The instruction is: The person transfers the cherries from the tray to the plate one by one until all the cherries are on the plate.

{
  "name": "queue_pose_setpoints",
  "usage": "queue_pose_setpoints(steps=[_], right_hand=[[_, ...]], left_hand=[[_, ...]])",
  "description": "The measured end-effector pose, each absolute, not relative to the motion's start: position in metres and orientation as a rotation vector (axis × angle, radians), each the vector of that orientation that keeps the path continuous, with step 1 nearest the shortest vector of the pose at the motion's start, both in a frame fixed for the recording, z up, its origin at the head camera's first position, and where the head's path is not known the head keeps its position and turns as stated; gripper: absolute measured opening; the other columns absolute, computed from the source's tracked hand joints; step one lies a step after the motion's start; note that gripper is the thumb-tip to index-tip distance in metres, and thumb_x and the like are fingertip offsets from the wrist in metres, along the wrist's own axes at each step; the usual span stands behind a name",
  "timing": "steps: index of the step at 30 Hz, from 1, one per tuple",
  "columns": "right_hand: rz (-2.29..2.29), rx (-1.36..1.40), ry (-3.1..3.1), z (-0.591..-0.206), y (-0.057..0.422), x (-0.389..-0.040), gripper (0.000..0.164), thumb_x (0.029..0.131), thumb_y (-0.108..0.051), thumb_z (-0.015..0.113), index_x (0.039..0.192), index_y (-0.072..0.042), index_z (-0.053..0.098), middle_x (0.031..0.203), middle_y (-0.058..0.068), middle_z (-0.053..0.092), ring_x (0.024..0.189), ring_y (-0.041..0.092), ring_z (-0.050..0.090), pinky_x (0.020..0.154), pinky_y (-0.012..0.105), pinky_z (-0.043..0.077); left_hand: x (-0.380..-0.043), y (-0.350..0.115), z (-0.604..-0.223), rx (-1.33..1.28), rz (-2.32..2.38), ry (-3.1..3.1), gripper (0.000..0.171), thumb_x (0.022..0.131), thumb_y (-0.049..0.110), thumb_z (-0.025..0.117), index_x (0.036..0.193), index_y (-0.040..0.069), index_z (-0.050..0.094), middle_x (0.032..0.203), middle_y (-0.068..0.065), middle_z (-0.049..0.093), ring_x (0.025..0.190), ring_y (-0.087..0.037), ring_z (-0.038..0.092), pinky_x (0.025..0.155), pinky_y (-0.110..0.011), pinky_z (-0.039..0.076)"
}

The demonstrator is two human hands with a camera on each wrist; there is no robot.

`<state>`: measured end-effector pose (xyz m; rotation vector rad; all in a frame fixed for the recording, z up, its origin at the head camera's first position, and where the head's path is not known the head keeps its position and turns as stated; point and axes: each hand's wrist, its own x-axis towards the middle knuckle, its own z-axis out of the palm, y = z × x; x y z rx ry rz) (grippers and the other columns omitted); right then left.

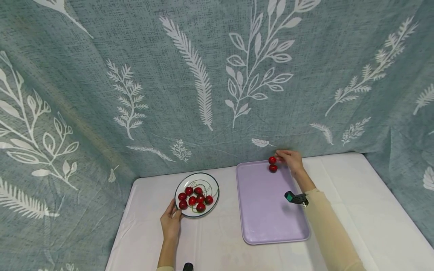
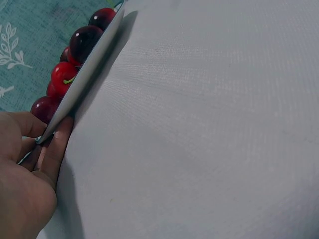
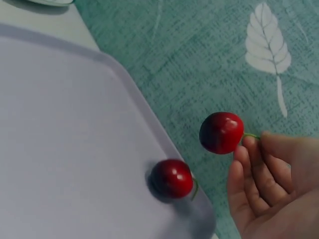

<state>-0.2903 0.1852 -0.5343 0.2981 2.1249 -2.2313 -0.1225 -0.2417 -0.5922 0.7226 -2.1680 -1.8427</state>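
Observation:
My left hand (image 1: 170,224) grips the near left rim of a white plate (image 1: 211,183) with a dark edge. In the left wrist view, the thumb is over the rim and other fingers (image 2: 61,142) reach beneath it. Several dark red cherries (image 1: 192,200) with green stems are heaped on the plate. At the far right corner of a lilac tray (image 1: 264,210), my right hand (image 1: 291,160) pinches a cherry (image 3: 222,132) by its thin green stem, so the fruit hangs off the fingertips. Another cherry (image 3: 172,178) lies in that tray corner, just below the held one.
Plate and tray stand side by side on a white-covered table (image 1: 217,248), a strip of cloth between them. A teal curtain (image 1: 210,94) with white leaf prints rises right behind the table's back edge, close to the right hand.

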Motion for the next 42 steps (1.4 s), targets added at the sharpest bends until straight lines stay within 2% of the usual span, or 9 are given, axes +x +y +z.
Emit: queue_pose_setpoints(steps=[6,9,14,21,32,42], right_hand=[[-2.231,0.29,2.083,-0.534,0.176,-0.288,0.043,0.097,-0.012,0.061,0.126,0.019,0.054,0.072,-0.013,0.068,0.065,-0.001,0.065,0.072,0.021,0.062],[-2.233,0.263,2.073,-0.537,0.169,-0.286,0.041,0.097,-0.01,0.061,0.125,0.019,0.054,0.073,-0.012,0.069,0.066,-0.001,0.066,0.071,0.021,0.062],[-2.276,0.267,2.003,-0.54,0.156,-0.282,0.041,0.096,-0.007,0.061,0.124,0.021,0.054,0.074,-0.007,0.07,0.065,0.002,0.067,0.066,0.018,0.062],[-2.264,0.253,1.928,-0.545,0.141,-0.277,0.044,0.096,-0.011,0.062,0.127,0.018,0.053,0.077,-0.007,0.071,0.067,0.001,0.067,0.069,0.017,0.061],[-2.228,0.185,1.92,-0.554,0.112,-0.273,0.036,0.097,-0.007,0.059,0.122,0.019,0.056,0.079,-0.004,0.072,0.067,0.001,0.067,0.067,0.016,0.061],[-2.213,0.119,1.812,-0.561,0.087,-0.265,0.036,0.098,-0.008,0.056,0.123,0.019,0.056,0.081,-0.004,0.072,0.07,0.002,0.067,0.067,0.015,0.061]], left_hand=[[-0.121,-0.242,-0.591,0.742,-1.83,-2.197,0.055,0.097,-0.001,0.052,0.149,-0.001,0.036,0.138,-0.028,0.05,0.119,-0.03,0.058,0.082,-0.015,0.058],[-0.12,-0.243,-0.591,0.74,-1.834,-2.199,0.055,0.097,-0.001,0.051,0.149,-0.001,0.035,0.139,-0.029,0.048,0.122,-0.034,0.055,0.082,-0.015,0.058],[-0.119,-0.244,-0.59,0.728,-1.842,-2.198,0.055,0.097,-0.001,0.052,0.149,-0.001,0.035,0.14,-0.027,0.048,0.122,-0.032,0.056,0.083,-0.016,0.058],[-0.121,-0.244,-0.59,0.722,-1.843,-2.198,0.055,0.096,-0.001,0.052,0.149,0.0,0.036,0.139,-0.027,0.049,0.118,-0.027,0.058,0.082,-0.015,0.058],[-0.123,-0.243,-0.591,0.725,-1.826,-2.207,0.055,0.096,-0.001,0.052,0.149,0.0,0.038,0.134,-0.026,0.053,0.112,-0.021,0.059,0.081,-0.014,0.058],[-0.122,-0.241,-0.592,0.72,-1.858,-2.19,0.055,0.096,-0.002,0.051,0.149,-0.001,0.037,0.137,-0.026,0.051,0.114,-0.023,0.059,0.081,-0.015,0.058]])
